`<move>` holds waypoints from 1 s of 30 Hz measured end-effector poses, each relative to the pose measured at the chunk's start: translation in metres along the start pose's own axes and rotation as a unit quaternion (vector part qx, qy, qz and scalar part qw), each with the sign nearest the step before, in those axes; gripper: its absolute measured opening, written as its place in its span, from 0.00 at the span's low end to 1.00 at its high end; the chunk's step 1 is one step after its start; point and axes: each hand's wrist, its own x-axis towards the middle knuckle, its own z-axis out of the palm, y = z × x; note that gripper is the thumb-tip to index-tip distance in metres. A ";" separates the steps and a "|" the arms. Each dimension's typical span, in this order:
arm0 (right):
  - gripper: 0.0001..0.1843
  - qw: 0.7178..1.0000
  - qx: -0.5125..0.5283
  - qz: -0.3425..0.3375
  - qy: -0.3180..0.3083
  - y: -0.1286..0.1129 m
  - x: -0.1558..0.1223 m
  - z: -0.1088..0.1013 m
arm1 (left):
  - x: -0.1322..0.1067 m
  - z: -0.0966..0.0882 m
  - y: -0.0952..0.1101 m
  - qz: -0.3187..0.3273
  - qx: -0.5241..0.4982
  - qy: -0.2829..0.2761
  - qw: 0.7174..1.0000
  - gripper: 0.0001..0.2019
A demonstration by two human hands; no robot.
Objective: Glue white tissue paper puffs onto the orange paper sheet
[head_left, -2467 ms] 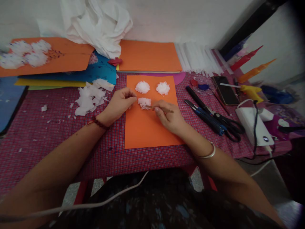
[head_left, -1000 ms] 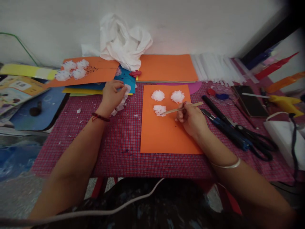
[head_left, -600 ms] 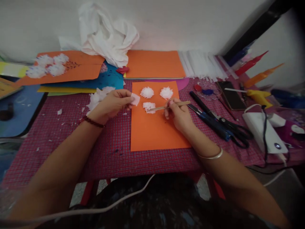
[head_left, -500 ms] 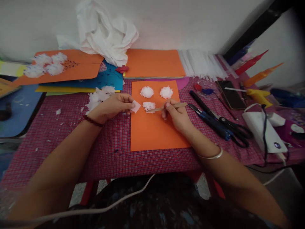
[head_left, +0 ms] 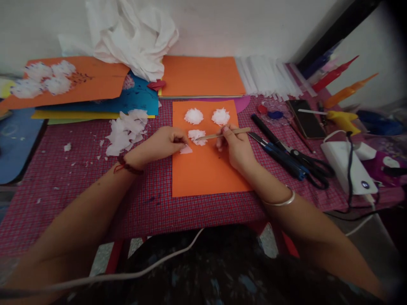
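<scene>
An orange sheet (head_left: 206, 169) lies on the checked cloth in front of me. Three white tissue puffs sit on its upper part: one far left (head_left: 193, 115), one far right (head_left: 220, 116), and a lower one (head_left: 197, 136). My left hand (head_left: 162, 144) pinches a small white tissue piece (head_left: 186, 149) and presses it down on the sheet just left of the lower puff. My right hand (head_left: 233, 146) grips a thin wooden stick (head_left: 222, 134) whose tip touches that lower puff.
A heap of white tissue scraps (head_left: 125, 130) lies left of my left hand. Black scissors and dark pens (head_left: 286, 153) lie to the right, with a phone (head_left: 304, 118), a yellow glue gun (head_left: 340, 120) and a white box (head_left: 345, 167). More orange sheets (head_left: 200, 76) and crumpled white paper (head_left: 133, 29) are at the back.
My left hand reached to the scrap heap, picked up a tissue piece and carried it right onto the orange sheet beside the lower puff. The stick's tip stayed near that puff.
</scene>
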 end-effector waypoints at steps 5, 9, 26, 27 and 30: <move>0.21 0.999 0.025 0.018 0.033 0.002 0.003 -0.001 | 0.011 0.018 0.003 -0.037 -0.047 0.068 0.996 0.02; 0.23 0.998 0.033 -0.020 0.043 -0.002 0.000 -0.002 | 0.016 0.025 0.000 -0.044 -0.097 0.099 0.989 0.02; 0.13 0.870 -0.388 -0.238 -0.192 -0.011 -0.025 0.003 | 0.016 0.021 -0.006 -0.002 -0.022 0.140 0.990 0.07; 0.13 0.850 -0.417 -0.251 -0.201 -0.011 -0.025 0.004 | 0.015 0.021 -0.005 -0.001 -0.019 0.141 0.990 0.07; 0.13 0.796 -0.489 -0.283 -0.218 -0.009 -0.025 0.005 | 0.014 0.021 -0.004 -0.006 -0.012 0.142 0.990 0.07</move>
